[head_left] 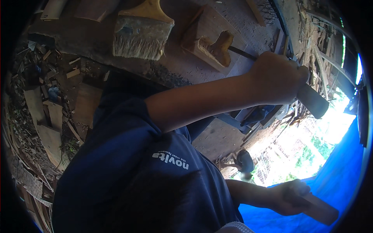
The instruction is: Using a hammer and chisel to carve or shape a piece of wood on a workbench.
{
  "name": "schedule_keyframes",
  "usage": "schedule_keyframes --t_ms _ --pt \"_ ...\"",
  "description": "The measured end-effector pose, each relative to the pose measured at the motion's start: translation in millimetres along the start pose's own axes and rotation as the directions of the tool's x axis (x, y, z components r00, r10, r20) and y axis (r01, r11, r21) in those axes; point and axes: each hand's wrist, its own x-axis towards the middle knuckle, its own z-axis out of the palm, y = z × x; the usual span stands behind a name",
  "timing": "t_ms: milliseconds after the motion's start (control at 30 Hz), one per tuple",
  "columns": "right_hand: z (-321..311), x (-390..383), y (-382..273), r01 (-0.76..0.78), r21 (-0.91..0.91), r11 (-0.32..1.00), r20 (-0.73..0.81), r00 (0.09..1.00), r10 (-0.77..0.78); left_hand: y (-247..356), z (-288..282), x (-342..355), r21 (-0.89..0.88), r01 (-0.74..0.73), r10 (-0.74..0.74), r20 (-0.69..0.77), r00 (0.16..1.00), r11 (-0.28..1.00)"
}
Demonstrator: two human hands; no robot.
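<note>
My left hand [278, 77] is closed around the handle of a chisel [312, 101]. Its thick wooden handle sticks out past the fist, and the thin dark blade points up and left. The blade's end meets the edge of a carved wooden block [202, 37] with a scooped, lighter hollow; the exact contact is hard to see. Lower right, my right hand [287, 198] grips a squared wooden stick [321, 210], held apart from the chisel. Part of the stick is hidden in the fist.
A wide, worn brush [142, 35] lies on the workbench [97, 40], left of the block. Wood offcuts [54, 8] rest at the bench's far edge. Scraps and planks [46, 128] litter the ground at left. A blue sheet [311, 194] hangs at lower right.
</note>
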Motion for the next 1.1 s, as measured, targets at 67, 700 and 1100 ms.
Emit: schedule_keyframes --t_ms 67,700,1100 --pt "32 -29 27 0.445 -0.385 0.809 0.355 0.88 -0.315 4 6 -1 0.038 -0.013 0.012 0.03 0.999 0.999" --pt "44 -19 -4 -0.413 0.141 0.9 -0.077 0.902 0.425 5 -6 9 -0.064 -0.01 0.016 0.095 0.995 0.998" --pt "66 -43 11 0.003 -0.54 0.842 0.04 0.999 0.022 6 -4 10 -0.075 0.013 -0.003 0.131 0.991 0.997"
